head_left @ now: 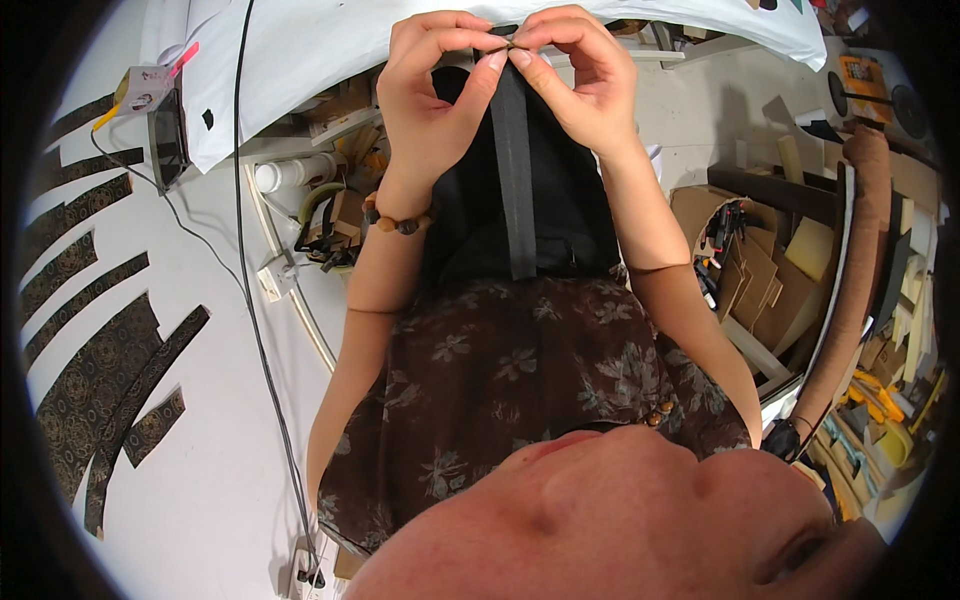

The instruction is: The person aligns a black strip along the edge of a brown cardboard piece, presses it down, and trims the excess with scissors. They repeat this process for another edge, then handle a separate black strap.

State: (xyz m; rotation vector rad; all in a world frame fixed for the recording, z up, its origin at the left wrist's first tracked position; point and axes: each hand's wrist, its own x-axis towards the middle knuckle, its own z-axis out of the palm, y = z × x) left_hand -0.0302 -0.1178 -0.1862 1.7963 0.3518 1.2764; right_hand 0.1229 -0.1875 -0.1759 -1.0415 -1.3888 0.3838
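Observation:
At the top middle, my left hand (pixel 440 75) and my right hand (pixel 580 70) meet fingertip to fingertip, thumbs and forefingers pinched. Between them shows a small brownish piece (pixel 512 45), too small for me to tell its kind. A long dark grey strip (pixel 514 180) runs from just below the fingertips down to my waist, over black cloth (pixel 460 200). Whether the strip joins the pinched piece I cannot tell. My left wrist wears a bead bracelet (pixel 400 222).
Ahead spreads a white-covered table (pixel 300 60). Patterned dark fabric pieces (pixel 100 360) lie on the white surface at left, crossed by a black cable (pixel 250 290). On the right stand a box of cardboard scraps (pixel 750 265) and a long brown roll (pixel 850 270).

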